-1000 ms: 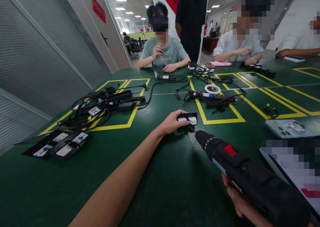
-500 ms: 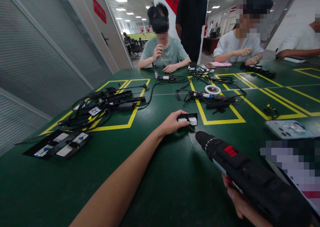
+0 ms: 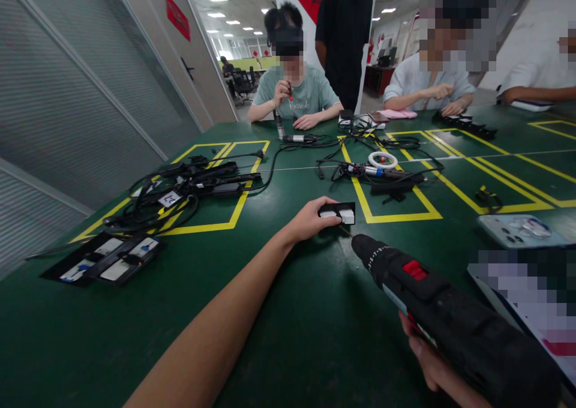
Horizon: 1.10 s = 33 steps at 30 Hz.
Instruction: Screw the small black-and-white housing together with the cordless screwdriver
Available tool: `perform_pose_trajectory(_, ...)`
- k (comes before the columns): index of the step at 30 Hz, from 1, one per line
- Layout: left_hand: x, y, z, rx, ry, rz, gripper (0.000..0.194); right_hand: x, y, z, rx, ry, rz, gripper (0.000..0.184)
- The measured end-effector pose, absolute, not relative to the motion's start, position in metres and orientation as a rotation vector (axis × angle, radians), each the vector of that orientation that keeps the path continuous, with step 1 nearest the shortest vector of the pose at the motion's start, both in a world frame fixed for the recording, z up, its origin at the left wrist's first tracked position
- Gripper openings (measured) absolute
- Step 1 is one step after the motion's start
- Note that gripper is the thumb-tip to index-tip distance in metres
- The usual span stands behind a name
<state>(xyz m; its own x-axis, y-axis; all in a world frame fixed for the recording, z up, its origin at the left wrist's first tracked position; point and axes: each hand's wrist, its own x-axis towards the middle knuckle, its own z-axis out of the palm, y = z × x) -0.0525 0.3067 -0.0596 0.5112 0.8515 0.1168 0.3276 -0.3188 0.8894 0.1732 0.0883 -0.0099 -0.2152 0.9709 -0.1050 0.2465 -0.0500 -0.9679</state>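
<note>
My left hand (image 3: 309, 219) reaches across the green table (image 3: 279, 336) and grips a small black part with white inserts (image 3: 341, 213), holding it down on the surface. My right hand (image 3: 427, 363) is wrapped around the handle of a black electric screwdriver with a red switch (image 3: 432, 303). Most of that hand is hidden behind the tool. The screwdriver's thin bit (image 3: 345, 231) points at the near edge of the small part.
A heap of black cables and adapters (image 3: 189, 186) lies inside yellow floor-tape boxes at left, with flat black trays (image 3: 108, 258) nearer. A white ring and more cables (image 3: 382, 168) lie ahead. A phone (image 3: 517, 231) rests at right. Several people sit or stand at the far side.
</note>
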Motion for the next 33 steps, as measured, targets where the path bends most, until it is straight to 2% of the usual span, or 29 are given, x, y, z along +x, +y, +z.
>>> perform_pose_trajectory(7,-0.053,0.307,-0.06,1.875,0.952,0.757,0.043,0.171,0.09,-0.006,-1.292,-1.575,1.26,0.027)
perform_pose_trajectory(13,-0.053,0.307,-0.06,1.875,0.966,0.756,0.043,0.173,0.088,-0.006,-1.243,-1.595,1.261,0.015)
perform_pose_trajectory(27,-0.054,0.307,-0.06,1.864,0.956,0.75,0.043,0.173,0.089,-0.011,-1.346,-1.536,1.331,0.025)
perform_pose_trajectory(33,-0.054,0.308,-0.06,1.871,0.96,0.748,0.043,0.175,0.087,-0.011,-1.317,-1.528,1.321,0.023)
